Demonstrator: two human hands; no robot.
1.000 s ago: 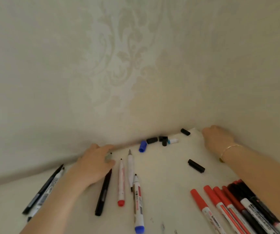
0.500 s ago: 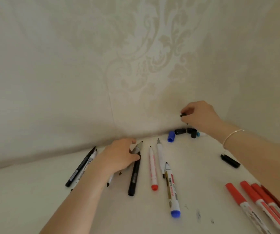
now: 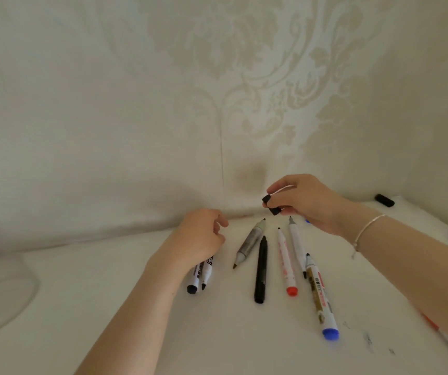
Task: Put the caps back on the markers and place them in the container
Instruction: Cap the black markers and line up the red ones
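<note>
head view: the right hand (image 3: 309, 203), right of centre, pinches black caps (image 3: 271, 204) in curled fingers above the counter (image 3: 109, 307). the left hand (image 3: 198, 239), at centre, curls round what look like two markers (image 3: 199, 274). five uncapped markers (image 3: 260, 269) lie just right of it. another black cap (image 3: 384, 200) sits at the upper right.

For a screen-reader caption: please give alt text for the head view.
The right hand pinches two black caps above a row of uncapped markers lying on a white table. The left hand grips two more markers against the table, by a patterned wall.
</note>
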